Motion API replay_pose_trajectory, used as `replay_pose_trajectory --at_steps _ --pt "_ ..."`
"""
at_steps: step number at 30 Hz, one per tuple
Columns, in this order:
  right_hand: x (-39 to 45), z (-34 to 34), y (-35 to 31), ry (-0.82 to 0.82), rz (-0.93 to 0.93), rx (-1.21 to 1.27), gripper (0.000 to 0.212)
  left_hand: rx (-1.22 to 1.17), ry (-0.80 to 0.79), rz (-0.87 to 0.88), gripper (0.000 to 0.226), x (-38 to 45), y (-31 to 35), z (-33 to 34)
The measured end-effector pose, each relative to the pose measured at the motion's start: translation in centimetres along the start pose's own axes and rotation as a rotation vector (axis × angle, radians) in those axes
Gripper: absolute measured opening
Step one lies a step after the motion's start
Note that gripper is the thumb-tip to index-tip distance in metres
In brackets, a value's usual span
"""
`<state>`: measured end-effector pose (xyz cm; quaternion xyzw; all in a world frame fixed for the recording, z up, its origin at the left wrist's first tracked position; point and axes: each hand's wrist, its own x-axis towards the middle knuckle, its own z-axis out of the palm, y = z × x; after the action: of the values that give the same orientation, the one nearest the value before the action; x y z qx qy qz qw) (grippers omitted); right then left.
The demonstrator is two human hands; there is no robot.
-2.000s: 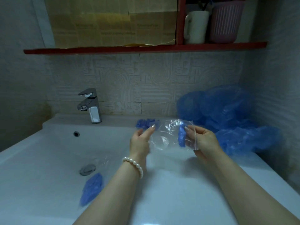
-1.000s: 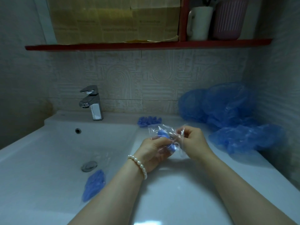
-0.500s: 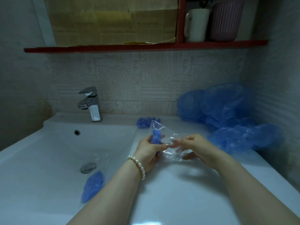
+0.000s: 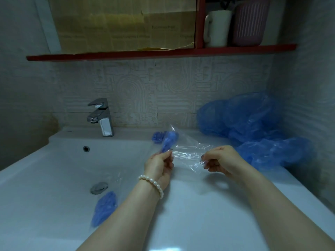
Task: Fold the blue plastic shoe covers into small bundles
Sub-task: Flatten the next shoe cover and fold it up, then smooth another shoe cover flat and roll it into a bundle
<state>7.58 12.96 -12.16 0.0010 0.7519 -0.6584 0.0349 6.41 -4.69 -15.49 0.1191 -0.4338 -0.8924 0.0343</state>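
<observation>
Both hands (left hand [image 4: 159,164], right hand [image 4: 222,161]) pinch a clear bag [image 4: 190,148], stretched between them.

Lying in the basin [image 4: 45,178] near the drain [image 4: 99,187]: one folded bundle [image 4: 104,208]. Standing at the back edge, left of another bundle [image 4: 158,137]: the tap [image 4: 102,117]. Piling up in the counter's [image 4: 208,214] back right corner: loose shoe covers [image 4: 253,127]. Sitting on the shelf [image 4: 163,52] above: mug [image 4: 217,28] left of basket [image 4: 251,22].

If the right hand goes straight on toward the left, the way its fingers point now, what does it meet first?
Probably the left hand, which pinches the other end of the clear plastic bag that the right hand holds, with the blue bundle inside. Depth is unclear.
</observation>
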Motion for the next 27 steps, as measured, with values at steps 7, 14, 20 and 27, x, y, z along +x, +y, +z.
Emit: replay_pose_trajectory --at_steps 7,14,20,27 --pt "-0.1 -0.1 0.5 -0.052 0.014 0.04 0.006 -0.007 0.114 0.132 0.013 -0.3 0.3 -0.4" --pt "0.6 1.3 1.2 0.183 -0.021 0.259 0.008 0.139 -0.049 0.185 0.049 -1.2 0.6 0.8" --pt "1.1 2.8 1.9 0.04 0.094 0.401 0.009 1.292 -0.245 0.54 0.061 -1.6 -1.7 0.6" --pt "-0.1 1.7 0.5 0.236 0.001 -0.647 0.015 1.745 -0.284 0.582 0.034 -2.0 -2.5 0.9"
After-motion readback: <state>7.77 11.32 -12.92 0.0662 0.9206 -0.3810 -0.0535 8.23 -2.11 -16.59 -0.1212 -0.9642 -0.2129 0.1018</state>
